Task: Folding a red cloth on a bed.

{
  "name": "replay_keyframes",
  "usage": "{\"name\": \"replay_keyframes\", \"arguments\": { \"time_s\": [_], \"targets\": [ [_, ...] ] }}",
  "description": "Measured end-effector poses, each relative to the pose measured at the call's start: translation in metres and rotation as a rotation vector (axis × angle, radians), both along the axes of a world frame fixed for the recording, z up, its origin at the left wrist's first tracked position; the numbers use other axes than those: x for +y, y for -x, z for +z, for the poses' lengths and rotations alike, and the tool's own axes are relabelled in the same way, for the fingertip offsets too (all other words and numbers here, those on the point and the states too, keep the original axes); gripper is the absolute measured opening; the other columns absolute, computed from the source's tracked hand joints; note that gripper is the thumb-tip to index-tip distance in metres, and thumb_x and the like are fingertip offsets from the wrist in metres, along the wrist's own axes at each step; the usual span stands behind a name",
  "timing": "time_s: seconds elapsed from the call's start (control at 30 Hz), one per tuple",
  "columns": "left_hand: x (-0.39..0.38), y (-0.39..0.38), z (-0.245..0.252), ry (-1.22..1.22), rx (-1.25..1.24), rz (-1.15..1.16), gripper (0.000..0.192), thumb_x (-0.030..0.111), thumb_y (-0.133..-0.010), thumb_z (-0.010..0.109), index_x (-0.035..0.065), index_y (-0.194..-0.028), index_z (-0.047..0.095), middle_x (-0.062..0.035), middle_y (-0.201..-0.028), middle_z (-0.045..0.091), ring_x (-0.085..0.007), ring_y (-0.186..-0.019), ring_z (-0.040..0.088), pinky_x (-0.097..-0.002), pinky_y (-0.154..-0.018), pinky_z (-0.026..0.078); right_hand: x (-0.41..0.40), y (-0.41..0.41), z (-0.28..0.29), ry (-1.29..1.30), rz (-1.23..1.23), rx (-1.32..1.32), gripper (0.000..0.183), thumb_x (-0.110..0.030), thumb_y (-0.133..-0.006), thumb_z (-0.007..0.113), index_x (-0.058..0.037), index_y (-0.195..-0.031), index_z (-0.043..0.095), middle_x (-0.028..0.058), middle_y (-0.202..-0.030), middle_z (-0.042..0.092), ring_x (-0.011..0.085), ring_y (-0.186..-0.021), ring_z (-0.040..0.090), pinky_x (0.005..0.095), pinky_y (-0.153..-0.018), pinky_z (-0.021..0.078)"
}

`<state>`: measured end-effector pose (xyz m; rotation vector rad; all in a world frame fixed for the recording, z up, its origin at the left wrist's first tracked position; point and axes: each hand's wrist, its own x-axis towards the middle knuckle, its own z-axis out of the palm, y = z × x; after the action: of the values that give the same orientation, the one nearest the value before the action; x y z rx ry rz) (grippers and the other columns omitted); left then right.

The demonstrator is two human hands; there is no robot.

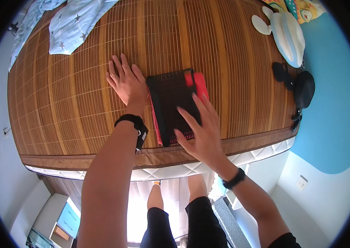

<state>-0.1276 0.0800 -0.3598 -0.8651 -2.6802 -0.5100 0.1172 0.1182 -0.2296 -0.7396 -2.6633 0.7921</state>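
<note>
My left hand (129, 83) rests palm down on the brown bamboo sleeping mat (88, 117), fingers spread, just left of a flat black item. That item (170, 102) looks like a mesh or slatted plastic piece with a raised rim; its exact kind is unclear. Under it lies a folded red cloth (202, 82), showing along the right and left sides. Over the lower right part of the black item is my right hand (204, 133), its fingers apart and gripping nothing. Whether its fingertips touch the surface I cannot tell.
The mat covers a mattress (175, 172) with a quilted white side. Pale blue star-print bedding (72, 28) lies at the far left. A white-and-blue plush cushion (286, 38), a black rounded case (304, 90) and dark small items line the right edge beside the wall (330, 93).
</note>
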Motion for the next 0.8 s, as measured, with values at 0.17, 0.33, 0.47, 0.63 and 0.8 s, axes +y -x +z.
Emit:
{"name": "replay_keyframes", "arguments": {
  "time_s": [0.17, 0.33, 0.47, 0.63, 0.8],
  "targets": [
    [0.018, -0.016, 0.000, -0.061, -0.034, -0.023, 0.052, 0.034, -0.108, 0.039, 0.0076, -0.152, 0.047, -0.0149, -0.161, 0.042, -0.0347, -0.150, 0.033, -0.0536, -0.124, 0.020, -0.004, 0.038, -0.070, -0.236, -0.034, -0.183, 0.086, -0.059, -0.089, 0.066, -0.0189, -0.159, 0.038, 0.0245, -0.166, 0.022, 0.0488, -0.153, 0.018, 0.0655, -0.120, 0.0168],
    [0.005, -0.003, -0.003, -0.043, 0.025, -0.008, 0.050, 0.034, -0.108, 0.044, 0.0125, -0.153, 0.047, -0.0122, -0.161, 0.042, -0.0332, -0.150, 0.034, -0.0540, -0.123, 0.022, -0.036, 0.013, -0.059, -0.044, 0.037, -0.203, 0.105, -0.074, -0.078, 0.067, -0.0189, -0.161, 0.034, 0.0267, -0.166, 0.019, 0.0517, -0.153, 0.014, 0.0714, -0.118, 0.0119],
    [0.004, -0.007, -0.006, 0.025, 0.006, 0.000, 0.052, 0.035, -0.108, 0.043, 0.0144, -0.156, 0.042, -0.0110, -0.163, 0.039, -0.0323, -0.152, 0.031, -0.0537, -0.123, 0.021, -0.057, -0.028, -0.051, 0.056, 0.098, -0.278, 0.105, -0.072, -0.078, 0.069, -0.0201, -0.161, 0.033, 0.0274, -0.166, 0.017, 0.0525, -0.153, 0.014, 0.0720, -0.117, 0.0122],
    [0.009, -0.010, 0.004, 0.021, -0.034, 0.003, 0.054, 0.034, -0.106, 0.043, 0.0105, -0.155, 0.044, -0.0133, -0.163, 0.039, -0.0332, -0.152, 0.031, -0.0526, -0.125, 0.019, -0.069, -0.049, -0.024, 0.088, 0.179, -0.504, 0.106, -0.042, -0.075, 0.082, -0.0175, -0.163, 0.028, 0.0297, -0.166, 0.015, 0.0545, -0.152, 0.013, 0.0744, -0.116, 0.0155],
    [0.005, -0.005, 0.004, 0.086, -0.023, 0.007, 0.056, 0.033, -0.105, 0.045, 0.0110, -0.156, 0.042, -0.0124, -0.164, 0.037, -0.0328, -0.152, 0.030, -0.0522, -0.125, 0.019, -0.070, -0.056, 0.050, 0.459, 0.130, -0.390, 0.093, -0.007, -0.081, 0.072, -0.0037, -0.162, 0.024, 0.0297, -0.166, 0.015, 0.0534, -0.153, 0.014, 0.0687, -0.118, 0.0223]
  ]
}}
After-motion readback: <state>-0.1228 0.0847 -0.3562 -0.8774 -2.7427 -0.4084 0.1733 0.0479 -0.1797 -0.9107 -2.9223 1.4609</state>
